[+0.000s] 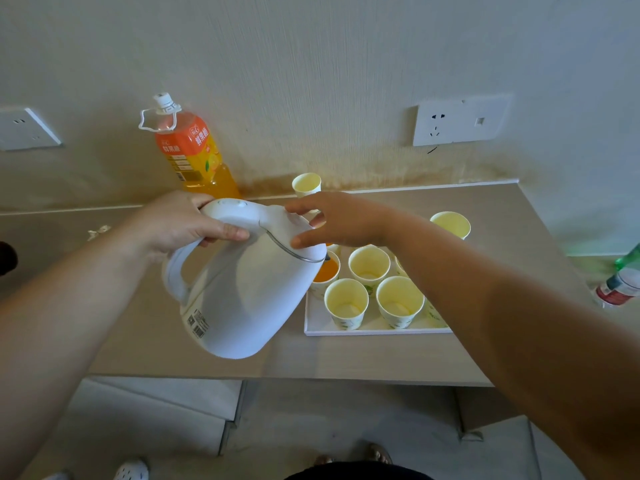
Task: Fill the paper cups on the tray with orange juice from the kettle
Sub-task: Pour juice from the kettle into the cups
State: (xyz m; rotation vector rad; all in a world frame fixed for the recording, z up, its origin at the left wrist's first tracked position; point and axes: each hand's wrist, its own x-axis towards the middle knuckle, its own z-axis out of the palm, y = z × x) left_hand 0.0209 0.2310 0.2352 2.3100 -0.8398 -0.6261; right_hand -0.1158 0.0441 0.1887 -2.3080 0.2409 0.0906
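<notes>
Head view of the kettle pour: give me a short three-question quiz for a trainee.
1. True or false: the right hand touches the top of the kettle.
2. Which hand grips the handle? A) left hand B) right hand C) both
3. Fill in: the cup under the spout holds ___ liquid.
Key: 1 true; 2 A; 3 orange.
</notes>
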